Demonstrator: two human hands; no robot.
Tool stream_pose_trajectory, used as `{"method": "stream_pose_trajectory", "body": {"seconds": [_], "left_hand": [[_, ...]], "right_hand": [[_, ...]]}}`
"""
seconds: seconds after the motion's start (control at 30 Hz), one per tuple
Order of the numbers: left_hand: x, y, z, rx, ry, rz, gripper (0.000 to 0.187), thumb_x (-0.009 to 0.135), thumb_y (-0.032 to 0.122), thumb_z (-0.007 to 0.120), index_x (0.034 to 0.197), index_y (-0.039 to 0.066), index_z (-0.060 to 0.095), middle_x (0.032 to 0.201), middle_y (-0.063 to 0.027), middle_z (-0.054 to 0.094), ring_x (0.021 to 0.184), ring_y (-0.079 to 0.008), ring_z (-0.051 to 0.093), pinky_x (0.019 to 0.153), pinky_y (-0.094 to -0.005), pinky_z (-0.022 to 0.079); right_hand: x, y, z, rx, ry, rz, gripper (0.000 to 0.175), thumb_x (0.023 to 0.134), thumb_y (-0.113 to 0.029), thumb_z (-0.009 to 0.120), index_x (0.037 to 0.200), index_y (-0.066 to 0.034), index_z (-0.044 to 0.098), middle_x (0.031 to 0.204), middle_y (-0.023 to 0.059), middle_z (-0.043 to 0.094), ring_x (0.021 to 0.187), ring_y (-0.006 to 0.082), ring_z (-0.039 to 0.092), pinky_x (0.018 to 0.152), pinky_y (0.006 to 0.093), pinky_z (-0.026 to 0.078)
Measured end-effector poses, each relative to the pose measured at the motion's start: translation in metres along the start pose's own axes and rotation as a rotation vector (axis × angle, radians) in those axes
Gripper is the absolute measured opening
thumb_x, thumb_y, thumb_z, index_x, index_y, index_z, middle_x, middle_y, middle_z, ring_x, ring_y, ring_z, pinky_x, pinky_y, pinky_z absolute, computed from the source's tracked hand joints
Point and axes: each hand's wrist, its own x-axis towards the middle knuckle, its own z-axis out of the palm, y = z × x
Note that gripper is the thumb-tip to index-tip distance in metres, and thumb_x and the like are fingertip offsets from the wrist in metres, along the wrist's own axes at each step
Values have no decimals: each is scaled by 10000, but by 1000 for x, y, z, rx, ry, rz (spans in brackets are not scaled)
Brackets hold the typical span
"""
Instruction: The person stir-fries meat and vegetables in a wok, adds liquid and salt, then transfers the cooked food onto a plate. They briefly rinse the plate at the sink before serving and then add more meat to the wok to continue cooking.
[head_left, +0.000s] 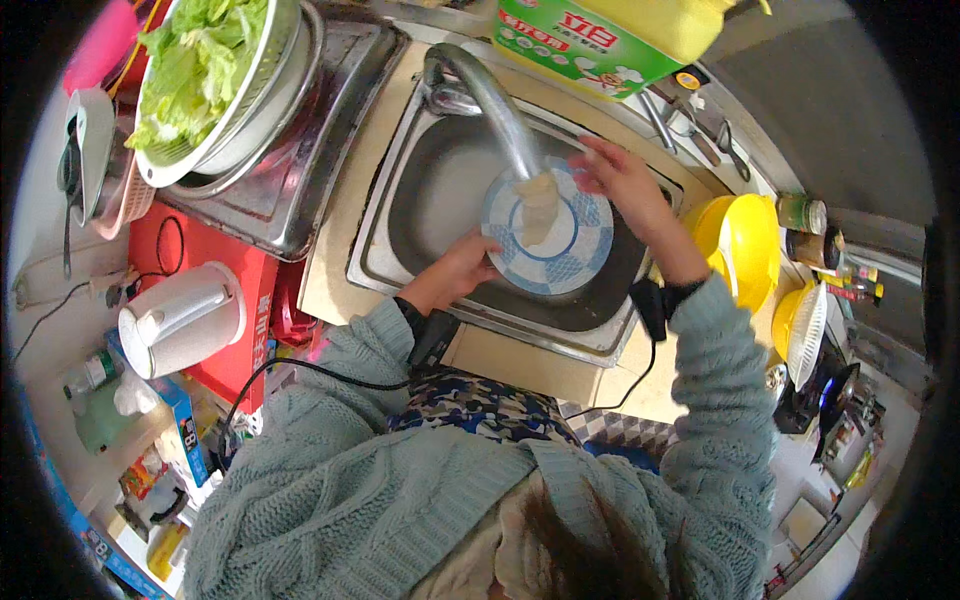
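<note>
A round plate with a blue-and-white checked rim is tilted over the stainless steel sink. My left hand grips its left edge, thumb on the upper face. At the upper right rim is my right hand, blurred, its fingers overlapping the edge; whether they pinch the plate I cannot tell. The curved metal faucet reaches over the plate. A pale cloth-like sleeve hangs from the spout and hides part of the plate's centre.
Left of the sink, a white colander of lettuce sits in stacked bowls on a metal stovetop. An electric kettle stands on a red box. A large yellow jug is behind; yellow basins are at right.
</note>
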Motion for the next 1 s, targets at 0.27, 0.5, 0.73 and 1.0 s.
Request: {"method": "stream_pose_trajectory", "body": {"seconds": [0.27, 0.5, 0.73, 1.0], "left_hand": [[6, -4, 28, 85, -140, 67, 347, 903, 303, 503, 1169, 86, 462, 1130, -43, 550, 991, -172, 556, 791, -349, 493], [-28, 6, 43, 192, 56, 141, 412, 908, 299, 478, 1253, 164, 299, 1108, -51, 508, 972, -185, 534, 727, -363, 494], [-38, -4, 51, 173, 123, 150, 483, 913, 238, 452, 1304, 187, 171, 1226, -100, 422, 1024, -244, 540, 718, -430, 511], [-14, -5, 10, 59, -23, 133, 496, 866, 73, 469, 1315, 110, 263, 1244, -96, 450, 1084, -272, 512, 834, -421, 493]], "right_hand": [[-115, 62, 53, -554, 170, -273, 464, 792, 5, 508, 1249, -39, 444, 1188, 173, 523, 1035, 257, 548, 865, 319, 441], [-108, 103, 97, -826, -136, -246, 672, 778, -9, 502, 1384, -51, 216, 1419, 188, 247, 1322, 332, 232, 1061, 432, 219], [-112, 108, 91, -730, -223, -283, 625, 802, -142, 504, 1366, -29, 260, 1410, 184, 282, 1275, 325, 330, 1005, 469, 294], [-98, 143, 33, 427, 298, 409, 539, 864, -168, 480, 1338, -11, 276, 1220, 143, 471, 1103, 294, 489, 826, 447, 489]]}}
